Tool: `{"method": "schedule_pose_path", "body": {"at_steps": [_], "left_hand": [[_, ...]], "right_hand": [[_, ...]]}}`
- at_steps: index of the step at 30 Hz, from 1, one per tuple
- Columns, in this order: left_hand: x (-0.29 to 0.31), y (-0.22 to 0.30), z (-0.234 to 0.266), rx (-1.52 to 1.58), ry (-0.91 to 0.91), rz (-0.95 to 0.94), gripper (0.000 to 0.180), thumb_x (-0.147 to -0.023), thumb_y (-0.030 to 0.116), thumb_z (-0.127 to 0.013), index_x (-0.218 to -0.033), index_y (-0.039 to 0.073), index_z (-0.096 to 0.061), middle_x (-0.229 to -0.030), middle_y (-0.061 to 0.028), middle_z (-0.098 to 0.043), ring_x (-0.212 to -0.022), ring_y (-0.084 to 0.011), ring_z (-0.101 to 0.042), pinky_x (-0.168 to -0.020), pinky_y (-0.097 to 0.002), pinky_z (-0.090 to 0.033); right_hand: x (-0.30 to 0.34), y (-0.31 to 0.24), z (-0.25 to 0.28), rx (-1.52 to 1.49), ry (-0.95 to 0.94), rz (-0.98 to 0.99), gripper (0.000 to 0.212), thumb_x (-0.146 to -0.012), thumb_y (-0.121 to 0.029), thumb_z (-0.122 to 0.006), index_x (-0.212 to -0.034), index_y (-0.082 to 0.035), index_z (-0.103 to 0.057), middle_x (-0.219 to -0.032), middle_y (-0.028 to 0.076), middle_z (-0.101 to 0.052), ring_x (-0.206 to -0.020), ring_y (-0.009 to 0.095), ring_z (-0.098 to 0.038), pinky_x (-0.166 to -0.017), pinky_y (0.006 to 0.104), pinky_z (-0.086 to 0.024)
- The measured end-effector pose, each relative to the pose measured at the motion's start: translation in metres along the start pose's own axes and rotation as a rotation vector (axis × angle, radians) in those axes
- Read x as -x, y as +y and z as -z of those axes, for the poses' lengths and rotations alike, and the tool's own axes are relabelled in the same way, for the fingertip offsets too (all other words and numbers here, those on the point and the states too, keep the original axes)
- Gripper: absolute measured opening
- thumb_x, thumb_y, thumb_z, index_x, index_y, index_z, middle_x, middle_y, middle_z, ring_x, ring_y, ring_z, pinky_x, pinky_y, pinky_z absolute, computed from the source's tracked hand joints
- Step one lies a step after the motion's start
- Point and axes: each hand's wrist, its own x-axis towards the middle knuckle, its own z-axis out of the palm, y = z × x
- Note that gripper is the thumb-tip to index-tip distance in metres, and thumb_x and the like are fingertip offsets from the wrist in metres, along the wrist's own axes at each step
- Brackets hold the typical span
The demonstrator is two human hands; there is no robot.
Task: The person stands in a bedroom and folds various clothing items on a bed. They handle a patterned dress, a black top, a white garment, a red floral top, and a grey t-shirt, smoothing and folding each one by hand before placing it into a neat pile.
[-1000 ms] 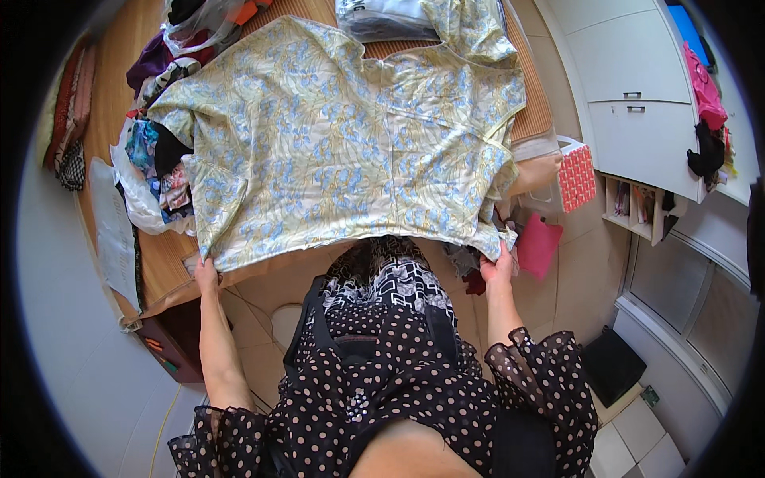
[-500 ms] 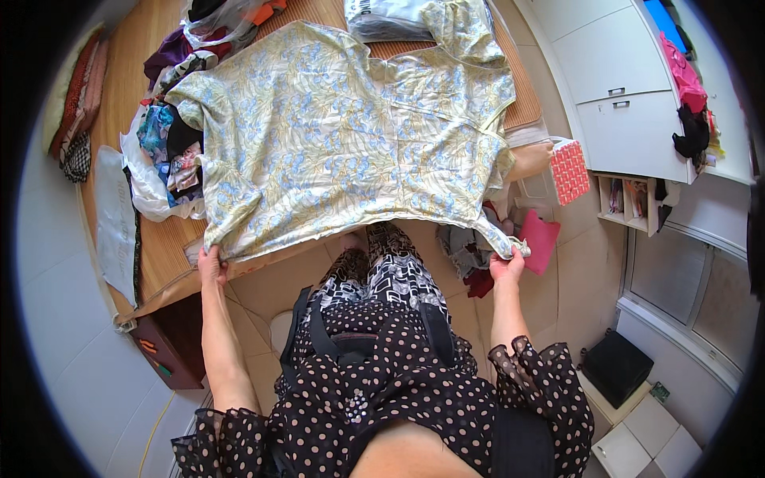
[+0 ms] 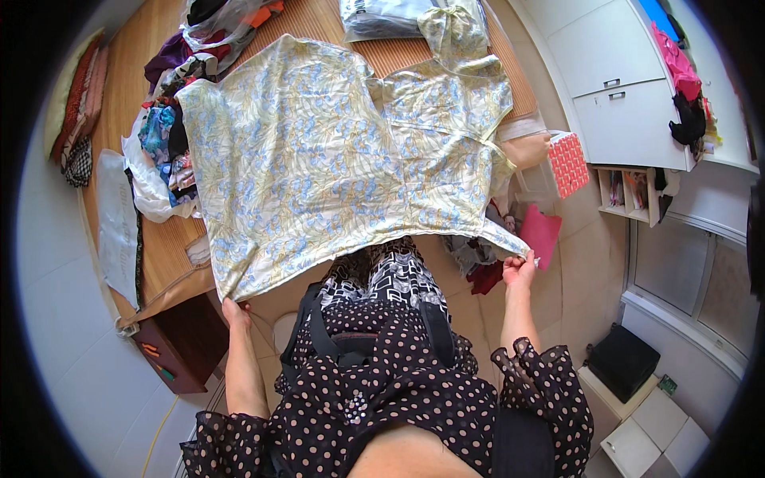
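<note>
A cream garment (image 3: 319,159) with a blue and green floral print, which looks like a blouse, lies spread over the wooden table. Its near edge hangs past the table's front, in the air above my legs. My left hand (image 3: 236,312) pinches the near left corner, and the cloth stretches taut from there. At the near right corner my right hand (image 3: 519,269) grips a narrow end of the cloth. The far right part of the garment is bunched beside a plastic-wrapped package (image 3: 381,22).
White bags of mixed clothes (image 3: 151,187) stand along the table's left side, with folded cloths (image 3: 78,103) beyond. At right are a red patterned box (image 3: 568,166) and a white cabinet (image 3: 629,119). A pink sheet (image 3: 540,236) and crumpled clothes (image 3: 484,275) lie low beside my right hand.
Both hands have drawn the garment toward me. My left hand came nearer and slightly right, my right hand slightly right and nearer. The left side of the cloth looks straighter.
</note>
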Motion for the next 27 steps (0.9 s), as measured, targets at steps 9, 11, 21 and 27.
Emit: {"method": "schedule_pose_path", "body": {"at_steps": [9,11,21,27], "left_hand": [[0.039,-0.02,0.021,-0.078,0.032,0.076,0.025,-0.085,0.019,-0.034,-0.103,0.012,-0.05,-0.077,-0.003,-0.057,-0.055,-0.0141,-0.053,-0.043,-0.023,-0.039],[0.039,-0.015,0.022,-0.089,0.018,0.005,0.024,-0.084,0.013,-0.035,-0.104,0.013,-0.05,-0.078,-0.0018,-0.056,-0.054,-0.0122,-0.05,-0.042,-0.0228,-0.038],[0.032,-0.01,0.027,-0.07,0.025,0.004,0.016,-0.085,0.014,-0.043,-0.099,0.013,-0.051,-0.078,0.0005,-0.056,-0.057,-0.0101,-0.05,-0.044,-0.0214,-0.04],[0.034,-0.003,0.027,-0.062,0.033,0.007,0.018,-0.086,0.017,-0.041,-0.1,0.014,-0.051,-0.079,-0.0001,-0.056,-0.058,-0.0113,-0.051,-0.045,-0.0222,-0.041]], "right_hand": [[-0.004,-0.006,-0.005,0.008,-0.051,-0.001,0.027,-0.086,-0.03,-0.051,-0.066,-0.013,-0.047,-0.051,-0.003,-0.039,-0.043,0.01,-0.04,-0.05,0.0296,-0.041],[-0.001,-0.008,-0.005,0.005,-0.059,-0.017,0.026,-0.086,-0.03,-0.051,-0.066,-0.013,-0.047,-0.051,-0.003,-0.039,-0.043,0.01,-0.041,-0.05,0.0297,-0.041],[-0.004,-0.014,-0.004,0.017,-0.056,0.002,0.02,-0.084,-0.027,-0.053,-0.07,-0.014,-0.05,-0.051,-0.005,-0.04,-0.045,0.009,-0.041,-0.05,0.0276,-0.041],[0.0,-0.02,-0.003,0.03,-0.093,0.003,0.022,-0.085,-0.027,-0.052,-0.068,-0.013,-0.049,-0.051,-0.004,-0.041,-0.044,0.009,-0.043,-0.05,0.0293,-0.043]]}}
